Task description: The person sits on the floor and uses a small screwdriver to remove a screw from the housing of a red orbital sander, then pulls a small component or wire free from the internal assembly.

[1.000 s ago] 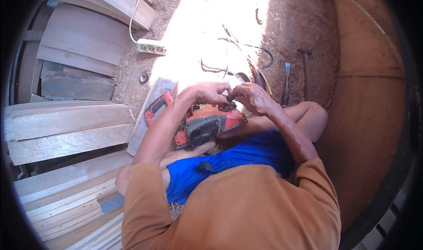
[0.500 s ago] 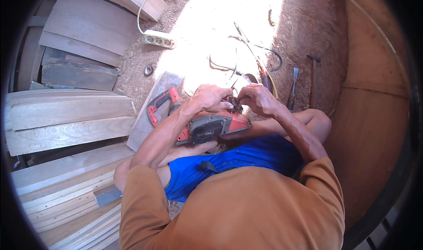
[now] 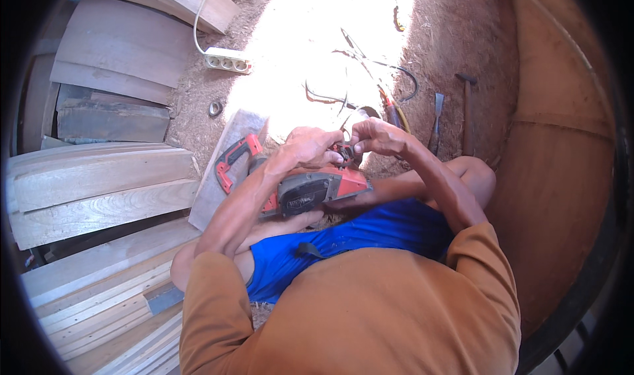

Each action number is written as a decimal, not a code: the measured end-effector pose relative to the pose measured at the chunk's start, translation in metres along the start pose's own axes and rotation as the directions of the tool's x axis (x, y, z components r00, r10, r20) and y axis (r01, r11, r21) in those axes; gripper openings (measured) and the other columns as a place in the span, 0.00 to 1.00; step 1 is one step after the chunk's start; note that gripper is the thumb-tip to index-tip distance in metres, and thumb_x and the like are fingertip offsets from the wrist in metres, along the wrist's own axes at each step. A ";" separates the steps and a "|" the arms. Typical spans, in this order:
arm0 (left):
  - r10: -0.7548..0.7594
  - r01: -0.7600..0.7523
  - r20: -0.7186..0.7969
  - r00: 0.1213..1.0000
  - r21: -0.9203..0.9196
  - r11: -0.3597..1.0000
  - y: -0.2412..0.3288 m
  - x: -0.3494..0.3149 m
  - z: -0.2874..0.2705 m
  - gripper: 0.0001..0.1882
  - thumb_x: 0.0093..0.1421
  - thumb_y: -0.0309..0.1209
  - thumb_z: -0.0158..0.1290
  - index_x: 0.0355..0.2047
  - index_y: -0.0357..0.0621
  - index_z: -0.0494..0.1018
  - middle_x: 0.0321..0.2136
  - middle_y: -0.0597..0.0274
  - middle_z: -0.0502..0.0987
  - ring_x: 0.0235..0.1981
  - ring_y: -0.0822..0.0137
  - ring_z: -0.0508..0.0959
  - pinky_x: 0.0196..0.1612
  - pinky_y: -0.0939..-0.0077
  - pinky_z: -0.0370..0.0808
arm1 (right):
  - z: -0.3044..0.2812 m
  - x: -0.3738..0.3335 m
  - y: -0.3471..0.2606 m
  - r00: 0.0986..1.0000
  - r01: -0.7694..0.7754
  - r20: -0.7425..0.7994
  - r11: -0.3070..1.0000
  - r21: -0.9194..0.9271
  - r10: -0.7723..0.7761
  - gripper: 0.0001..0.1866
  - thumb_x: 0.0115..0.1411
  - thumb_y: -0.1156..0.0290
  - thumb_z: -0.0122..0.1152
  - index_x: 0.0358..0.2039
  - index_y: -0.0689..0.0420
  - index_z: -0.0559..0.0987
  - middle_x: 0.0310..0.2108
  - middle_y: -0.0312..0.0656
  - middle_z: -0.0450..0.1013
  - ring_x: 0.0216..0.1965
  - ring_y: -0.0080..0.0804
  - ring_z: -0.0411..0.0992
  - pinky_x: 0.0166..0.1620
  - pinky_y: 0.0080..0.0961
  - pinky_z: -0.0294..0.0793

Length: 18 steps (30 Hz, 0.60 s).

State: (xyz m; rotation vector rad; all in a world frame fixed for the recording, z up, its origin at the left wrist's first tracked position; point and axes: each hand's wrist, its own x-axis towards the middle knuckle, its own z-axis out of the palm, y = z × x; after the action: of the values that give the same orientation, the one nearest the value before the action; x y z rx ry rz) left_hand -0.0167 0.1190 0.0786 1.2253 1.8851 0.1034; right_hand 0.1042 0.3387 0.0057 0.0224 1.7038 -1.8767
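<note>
A red and black electric planer [image 3: 307, 191] rests by my legs, its red handle [image 3: 232, 162] toward the left. Above its body, my left hand [image 3: 309, 146] is closed with thumb and fingers on a small dark part [image 3: 345, 153] near the planer's upper side. My right hand [image 3: 382, 137] pinches close beside that part, fingertips drawn together. What lies between the right fingertips is too small to make out. Under the planer's handle end, a flat grey-brown board [image 3: 228, 137] lies on the ground.
Stacked planks [image 3: 102, 177] line the left. A power strip [image 3: 226, 61] and a dark ring [image 3: 215, 108] lie ahead. Cables [image 3: 360, 58] cross the sunlit ground. To the right are a chisel [image 3: 436, 120], a hammer [image 3: 467, 114] and a brown panel [image 3: 555, 196].
My right hand has shifted slightly up and left, and its fingers have lifted a little from the dark part, which shows more. The whole view has moved slightly.
</note>
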 end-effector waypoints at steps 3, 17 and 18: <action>0.011 -0.013 -0.025 1.000 -0.062 0.998 -0.014 0.000 0.006 0.27 0.62 0.44 0.63 0.59 0.54 0.70 0.41 0.50 0.85 0.48 0.45 0.84 0.50 0.51 0.77 | -0.001 0.008 -0.007 0.998 -0.068 -0.019 0.994 -0.085 0.066 0.03 0.61 0.81 0.67 0.35 0.63 0.80 0.30 0.37 0.81 0.36 0.24 0.78 0.43 0.27 0.78; 0.092 -0.098 -0.037 0.995 -0.263 0.960 -0.025 0.017 0.011 0.24 0.68 0.31 0.58 0.63 0.61 0.68 0.48 0.51 0.85 0.51 0.49 0.84 0.55 0.51 0.77 | -0.021 0.015 0.004 0.993 -0.113 -0.033 0.977 -0.183 0.109 0.07 0.62 0.68 0.69 0.36 0.56 0.81 0.32 0.34 0.79 0.36 0.24 0.74 0.41 0.30 0.75; 0.089 -0.096 -0.036 0.995 -0.263 0.960 -0.028 0.016 0.012 0.24 0.68 0.31 0.58 0.63 0.61 0.68 0.48 0.51 0.85 0.51 0.49 0.84 0.55 0.51 0.77 | -0.019 0.015 0.001 0.994 -0.112 -0.032 0.977 -0.181 0.108 0.07 0.62 0.68 0.69 0.36 0.56 0.81 0.32 0.34 0.79 0.36 0.24 0.74 0.41 0.30 0.75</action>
State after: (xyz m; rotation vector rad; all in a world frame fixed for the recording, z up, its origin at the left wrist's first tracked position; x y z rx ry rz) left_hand -0.0304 0.1128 0.0477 1.1304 1.7673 0.4093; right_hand 0.0856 0.3504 -0.0045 0.0627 1.8450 -1.6399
